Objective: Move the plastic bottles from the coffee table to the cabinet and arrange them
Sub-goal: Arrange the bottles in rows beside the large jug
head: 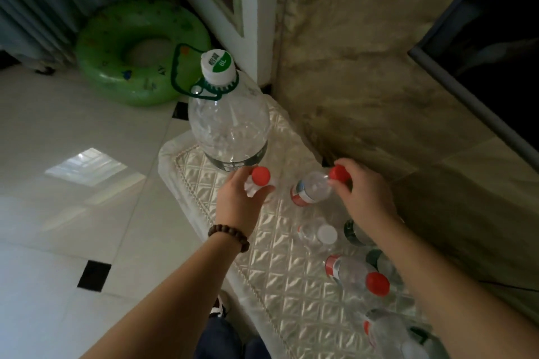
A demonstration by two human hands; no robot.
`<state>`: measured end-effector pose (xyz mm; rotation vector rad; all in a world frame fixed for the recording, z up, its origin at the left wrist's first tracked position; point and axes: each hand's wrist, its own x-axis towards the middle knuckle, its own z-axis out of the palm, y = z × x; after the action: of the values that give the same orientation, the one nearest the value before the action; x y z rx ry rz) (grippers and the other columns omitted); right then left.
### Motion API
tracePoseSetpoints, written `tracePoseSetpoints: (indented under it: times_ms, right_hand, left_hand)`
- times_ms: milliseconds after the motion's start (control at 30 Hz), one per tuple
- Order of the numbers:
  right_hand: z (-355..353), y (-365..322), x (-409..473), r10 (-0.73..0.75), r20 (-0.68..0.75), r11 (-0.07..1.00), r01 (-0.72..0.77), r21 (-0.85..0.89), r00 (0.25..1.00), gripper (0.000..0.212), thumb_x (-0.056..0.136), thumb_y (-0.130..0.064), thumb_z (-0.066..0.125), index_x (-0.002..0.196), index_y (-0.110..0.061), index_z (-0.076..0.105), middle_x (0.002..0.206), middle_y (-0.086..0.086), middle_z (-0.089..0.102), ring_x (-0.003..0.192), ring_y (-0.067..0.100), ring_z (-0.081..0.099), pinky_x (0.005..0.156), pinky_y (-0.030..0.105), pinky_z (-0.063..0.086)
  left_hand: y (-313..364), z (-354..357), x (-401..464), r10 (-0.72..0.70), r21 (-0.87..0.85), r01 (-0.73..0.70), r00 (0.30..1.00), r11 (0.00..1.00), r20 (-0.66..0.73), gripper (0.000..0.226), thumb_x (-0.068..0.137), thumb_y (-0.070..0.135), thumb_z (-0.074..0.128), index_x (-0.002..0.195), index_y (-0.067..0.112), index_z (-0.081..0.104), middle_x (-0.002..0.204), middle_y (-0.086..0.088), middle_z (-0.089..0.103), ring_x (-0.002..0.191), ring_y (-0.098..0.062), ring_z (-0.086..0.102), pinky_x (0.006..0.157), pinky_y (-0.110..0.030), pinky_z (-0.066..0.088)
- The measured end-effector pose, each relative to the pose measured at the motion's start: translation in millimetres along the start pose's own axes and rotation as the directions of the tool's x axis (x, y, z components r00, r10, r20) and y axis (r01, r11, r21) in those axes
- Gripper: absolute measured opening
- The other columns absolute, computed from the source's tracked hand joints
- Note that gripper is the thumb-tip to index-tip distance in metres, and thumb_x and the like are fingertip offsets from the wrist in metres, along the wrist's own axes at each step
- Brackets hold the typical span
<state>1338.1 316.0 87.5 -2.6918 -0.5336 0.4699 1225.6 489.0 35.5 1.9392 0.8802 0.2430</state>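
Note:
A low cabinet top under a quilted cream cover (280,277) runs along the marble wall. My left hand (237,204) grips a clear red-capped bottle (260,179) just above the cover. My right hand (364,189) holds a second red-capped bottle (312,189) by its neck, tilted with its red label toward the cover. A large clear 8L jug (229,122) with a white cap stands at the far end. Closer to me stand a white-capped bottle (319,234), another red-capped bottle (354,274), and a few more at the bottom right.
The marble wall (364,67) borders the cover on the right, with a dark framed screen (493,38) above it. A green inflatable ring (140,49) leans by the curtain on the tiled floor (73,169). My shoe and trouser leg show at the bottom.

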Motion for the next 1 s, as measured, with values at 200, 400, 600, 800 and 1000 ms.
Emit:
tracePoseSetpoints:
  times_ms: [200,400,600,800,1000]
  right_hand:
    - [12.8,-27.7,35.5,-0.181,0.064,0.983,0.178,0.055,0.981,0.042,0.092,-0.026,0.058,0.132,-0.018,0.049,0.133,0.004,0.053,0.118,0.025,0.053,0.097,0.039,0.047]
    - [29.6,-50.4,73.5,-0.288,0.116,0.957,0.283,0.057,0.951,0.042,0.087,-0.022,0.064,0.127,-0.017,0.054,0.123,0.012,0.059,0.108,0.032,0.058,0.091,0.045,0.048]
    - [41.0,-61.2,89.9,-0.335,0.196,0.941,0.337,0.028,0.922,0.032,0.089,-0.017,0.062,0.120,-0.022,0.054,0.110,0.010,0.064,0.099,0.027,0.059,0.086,0.037,0.049]
    - [48.3,-61.6,92.2,-0.356,0.155,0.934,0.354,0.039,0.921,0.032,0.088,-0.022,0.063,0.118,-0.025,0.053,0.110,0.008,0.064,0.099,0.027,0.060,0.086,0.044,0.052]
    - [49.6,-58.6,91.1,-0.337,0.165,0.942,0.331,0.058,0.927,0.048,0.087,-0.023,0.065,0.132,-0.028,0.047,0.123,0.007,0.060,0.110,0.028,0.058,0.093,0.044,0.049]
  left_hand:
    - [-13.1,-1.0,9.3,-0.067,0.004,0.068,0.991,0.998,-0.116,0.037,0.073,0.029,0.079,0.106,0.024,0.064,0.106,0.003,0.064,0.098,-0.014,0.058,0.084,-0.030,0.047]
    - [-15.8,10.6,23.2,-0.094,0.008,0.097,0.977,0.995,-0.191,0.031,0.075,0.030,0.076,0.101,0.018,0.064,0.100,0.000,0.063,0.092,-0.015,0.055,0.076,-0.024,0.038]
    - [-14.9,12.2,32.1,-0.064,0.038,0.069,0.989,0.997,-0.135,0.030,0.079,0.026,0.073,0.104,0.015,0.061,0.106,-0.001,0.058,0.088,-0.010,0.045,0.077,-0.021,0.034]
    - [-16.1,18.7,29.6,-0.029,0.035,0.035,0.987,0.999,-0.159,0.030,0.079,0.024,0.072,0.105,0.013,0.061,0.106,-0.002,0.058,0.087,-0.010,0.045,0.076,-0.019,0.033]
    - [-17.0,18.1,23.0,-0.027,0.045,0.033,0.992,0.998,-0.125,0.050,0.080,0.036,0.070,0.124,0.023,0.051,0.122,0.003,0.055,0.108,-0.015,0.052,0.083,-0.023,0.039]
